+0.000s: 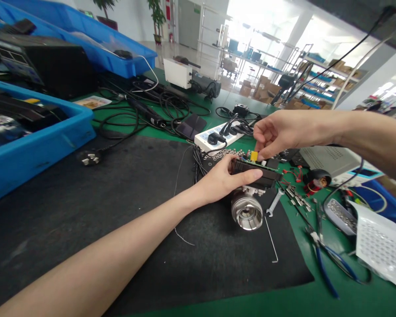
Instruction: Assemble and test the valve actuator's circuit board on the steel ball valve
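A black actuator housing (pixel 265 179) sits on top of a steel ball valve (pixel 247 212) on the black mat. My left hand (pixel 222 178) grips the housing from its left side, thumb along the front edge. In the housing's open top lies a green circuit board (pixel 267 166) with a yellow component (pixel 254 156). My right hand (pixel 273 134) reaches in from the right, thumb and fingers closed together at the board beside that yellow part. Whatever its fingertips pinch is hidden or too small to name.
A wrench (pixel 275 202) and a hex key (pixel 272 242) lie right of the valve. Pliers (pixel 323 259) and a tray of small parts (pixel 341 215) are farther right. Behind stands a power strip (pixel 218 137) with cables. Blue bins (pixel 36 145) line the left side.
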The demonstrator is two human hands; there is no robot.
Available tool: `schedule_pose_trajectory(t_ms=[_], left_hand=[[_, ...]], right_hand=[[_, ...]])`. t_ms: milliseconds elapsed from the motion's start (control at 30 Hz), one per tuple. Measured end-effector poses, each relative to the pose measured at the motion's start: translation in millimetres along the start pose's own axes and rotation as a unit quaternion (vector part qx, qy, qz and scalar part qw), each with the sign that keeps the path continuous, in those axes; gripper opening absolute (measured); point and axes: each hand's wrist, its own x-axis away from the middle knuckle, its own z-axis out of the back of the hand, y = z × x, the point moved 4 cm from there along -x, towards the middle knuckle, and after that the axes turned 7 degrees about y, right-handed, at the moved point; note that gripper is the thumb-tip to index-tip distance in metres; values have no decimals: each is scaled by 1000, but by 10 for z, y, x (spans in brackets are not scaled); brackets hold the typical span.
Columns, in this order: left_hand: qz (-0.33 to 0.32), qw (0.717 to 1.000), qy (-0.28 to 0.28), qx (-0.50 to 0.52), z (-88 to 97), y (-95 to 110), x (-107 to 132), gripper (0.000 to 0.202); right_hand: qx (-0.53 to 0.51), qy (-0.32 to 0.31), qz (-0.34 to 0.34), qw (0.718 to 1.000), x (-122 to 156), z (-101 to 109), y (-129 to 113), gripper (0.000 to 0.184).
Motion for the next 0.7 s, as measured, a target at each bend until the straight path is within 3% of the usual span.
schedule_pose_trajectory(t_ms=[100,200,300,467,567,700], left_hand=[[1,1000,-11,6,-2,10,-4,61],[2,1000,-14,3,3,20,-5,62],[0,1000,-19,-14,2,41,-2,62],[4,997,-27,-76,14,94,12,62],[8,992,-31,-121,65,170,2,64],[-14,984,-10,-175,150,401,-35,61]], right_hand=[[-3,38,7,999,92,-15,13,29],[16,149,21,989,326,-53,21,27],[-34,240,33,970,612,-227,69,33],[-250,242,-5,937,789,-773,222,85],[-332,272,-43,902,763,-1012,247,87],[-370,329,-44,868,747,-1135,208,84]])
